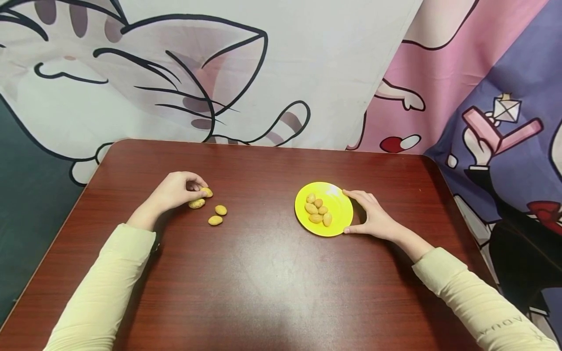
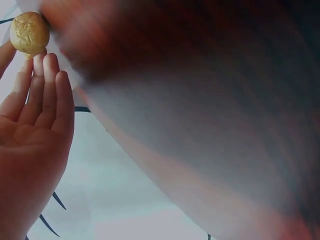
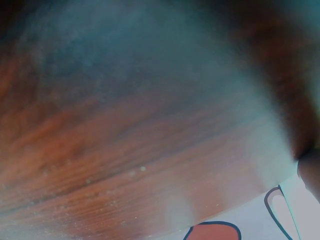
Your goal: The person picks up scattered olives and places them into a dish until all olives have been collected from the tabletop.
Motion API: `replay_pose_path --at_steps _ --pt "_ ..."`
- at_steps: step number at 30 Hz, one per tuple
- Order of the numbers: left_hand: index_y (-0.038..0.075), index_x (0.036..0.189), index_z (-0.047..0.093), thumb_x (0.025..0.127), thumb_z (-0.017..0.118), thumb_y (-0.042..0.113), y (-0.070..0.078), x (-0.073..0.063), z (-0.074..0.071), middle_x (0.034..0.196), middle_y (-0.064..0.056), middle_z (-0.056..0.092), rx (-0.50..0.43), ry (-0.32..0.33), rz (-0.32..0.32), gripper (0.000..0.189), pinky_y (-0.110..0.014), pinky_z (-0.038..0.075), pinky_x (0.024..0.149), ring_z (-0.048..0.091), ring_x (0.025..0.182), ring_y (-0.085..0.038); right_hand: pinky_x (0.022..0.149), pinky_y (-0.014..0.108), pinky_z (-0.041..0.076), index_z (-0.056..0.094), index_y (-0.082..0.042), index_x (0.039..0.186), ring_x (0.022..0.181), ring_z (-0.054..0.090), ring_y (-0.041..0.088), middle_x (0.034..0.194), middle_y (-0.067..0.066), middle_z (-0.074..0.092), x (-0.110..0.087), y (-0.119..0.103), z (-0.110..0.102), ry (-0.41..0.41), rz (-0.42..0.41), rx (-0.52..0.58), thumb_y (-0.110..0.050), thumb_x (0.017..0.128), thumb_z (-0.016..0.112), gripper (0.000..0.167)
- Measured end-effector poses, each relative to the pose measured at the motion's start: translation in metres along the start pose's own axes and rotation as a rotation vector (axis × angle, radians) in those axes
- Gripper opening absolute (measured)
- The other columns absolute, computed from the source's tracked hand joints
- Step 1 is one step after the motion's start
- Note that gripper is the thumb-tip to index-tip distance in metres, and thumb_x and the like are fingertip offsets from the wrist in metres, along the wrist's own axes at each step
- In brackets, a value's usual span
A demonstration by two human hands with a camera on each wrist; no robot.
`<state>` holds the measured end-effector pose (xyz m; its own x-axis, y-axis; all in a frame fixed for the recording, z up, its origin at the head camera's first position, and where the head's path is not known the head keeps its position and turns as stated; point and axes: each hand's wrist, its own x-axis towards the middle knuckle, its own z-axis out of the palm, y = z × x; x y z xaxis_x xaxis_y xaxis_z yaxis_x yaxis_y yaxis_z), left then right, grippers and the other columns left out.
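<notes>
Head view: a person's two hands work over a dark red-brown tabletop (image 1: 263,282), a printed cat cloth (image 1: 333,58) hanging beyond it. At left, the left hand (image 1: 179,189) pinches a small yellow oval (image 1: 207,192) at its fingertips, a grip that seems chosen because the thing is small and smooth. Whether it is lifted clear, I cannot tell. Three loose ovals (image 1: 221,210) lie near it, one just below the fingertips, two a little right and nearer, all in easy reach of that hand. At right, well apart, six ovals (image 1: 311,208) sit in the left part of a yellow plate (image 1: 340,201). The right hand (image 1: 371,214) is spread, thumb and fingers against the plate's right rim, probably to steady it while leaving its left side unobstructed.

Left wrist view: the held oval, wrinkled and yellow, sits at the tips of thumb and fingers; the other fingers extend nearly straight.

Right wrist view: blurred tabletop and some cloth; the right hand's grip cannot be told here.
</notes>
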<state>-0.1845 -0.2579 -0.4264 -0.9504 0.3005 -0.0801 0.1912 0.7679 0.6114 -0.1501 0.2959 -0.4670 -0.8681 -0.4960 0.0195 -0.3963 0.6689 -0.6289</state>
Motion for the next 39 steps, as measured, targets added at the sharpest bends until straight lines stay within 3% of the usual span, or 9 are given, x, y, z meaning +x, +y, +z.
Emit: replay_pose_path --at_steps 8,14,20,32,39 --pt "0.008 0.103 0.081 0.094 0.082 0.021 0.010 0.001 0.004 0.094 -0.008 0.076 -0.010 0.063 -0.002 0.016 -0.026 0.050 0.081 0.067 0.089 -0.021 0.115 0.063 0.030 0.043 -0.005 0.159 0.142 0.038 0.042 0.155 0.021 0.049 0.000 -0.001 0.000 0.001 -0.005 -0.003 -0.026 0.071 0.100 0.107" --pt "0.009 0.105 0.080 0.093 0.083 0.023 0.022 0.006 0.011 0.097 -0.008 0.075 -0.036 0.122 0.033 0.018 -0.033 0.052 0.087 0.067 0.093 -0.022 0.115 0.063 0.030 0.043 -0.004 0.159 0.142 0.037 0.042 0.155 0.022 0.048 0.000 -0.002 -0.001 0.000 -0.005 0.001 -0.025 0.071 0.099 0.107" --pt "0.009 0.105 0.079 0.093 0.084 0.022 0.035 0.013 0.020 0.101 -0.009 0.075 -0.096 0.134 0.058 0.018 -0.040 0.055 0.092 0.068 0.095 -0.023 0.116 0.064 0.029 0.042 -0.005 0.160 0.144 0.036 0.042 0.156 0.021 0.048 0.000 -0.003 -0.001 -0.006 0.007 0.001 -0.026 0.072 0.099 0.107" --pt "0.006 0.107 0.079 0.092 0.085 0.020 0.072 0.033 0.035 0.104 -0.011 0.075 -0.184 0.178 0.150 0.021 -0.044 0.059 0.095 0.069 0.097 -0.026 0.114 0.064 0.032 0.043 -0.007 0.160 0.142 0.037 0.041 0.155 0.020 0.049 -0.001 -0.003 0.000 -0.005 0.009 -0.008 -0.028 0.072 0.099 0.107" --pt "0.007 0.104 0.080 0.091 0.086 0.018 0.100 0.047 0.044 0.103 -0.009 0.076 -0.207 0.184 0.221 0.018 -0.041 0.057 0.093 0.069 0.096 -0.024 0.114 0.063 0.032 0.043 -0.005 0.159 0.141 0.038 0.041 0.153 0.021 0.050 -0.001 -0.004 0.000 0.002 0.000 -0.010 -0.026 0.071 0.099 0.106"
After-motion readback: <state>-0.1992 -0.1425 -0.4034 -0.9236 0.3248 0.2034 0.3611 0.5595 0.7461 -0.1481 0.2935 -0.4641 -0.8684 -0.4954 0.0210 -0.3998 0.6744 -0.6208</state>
